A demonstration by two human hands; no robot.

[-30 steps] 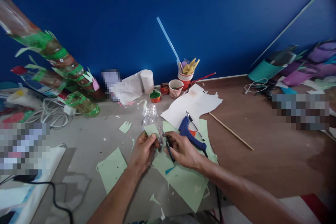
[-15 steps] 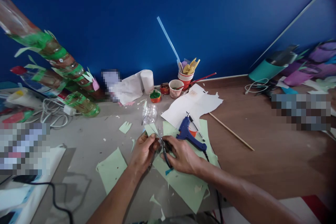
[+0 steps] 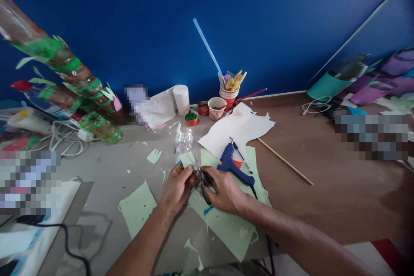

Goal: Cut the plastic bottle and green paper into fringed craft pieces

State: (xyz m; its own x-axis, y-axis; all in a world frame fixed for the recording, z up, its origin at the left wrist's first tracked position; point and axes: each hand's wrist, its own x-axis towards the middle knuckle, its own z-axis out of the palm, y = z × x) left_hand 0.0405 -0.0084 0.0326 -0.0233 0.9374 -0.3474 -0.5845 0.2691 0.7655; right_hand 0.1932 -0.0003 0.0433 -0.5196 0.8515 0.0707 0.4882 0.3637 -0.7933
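My left hand point(image 3: 177, 186) pinches a small piece of light green paper point(image 3: 187, 158) and holds it up. My right hand point(image 3: 226, 189) grips a pair of black-handled scissors point(image 3: 201, 177), whose blades reach into that paper piece. Both hands hover over larger light green paper sheets point(image 3: 226, 224) lying on the floor. A blue glue gun point(image 3: 233, 165) lies just right of my right hand.
A clear plastic piece point(image 3: 184, 139) and a white paper sheet point(image 3: 237, 129) lie beyond the hands. Paint cups point(image 3: 216, 108) and a red cup of tools point(image 3: 229, 93) stand by the blue wall. Painted bottles point(image 3: 64, 77) lean at left. A wooden stick point(image 3: 284, 161) lies at right.
The scissors have worked further into the green paper piece, and my right hand has closed in towards my left. The paper piece sits slightly higher.
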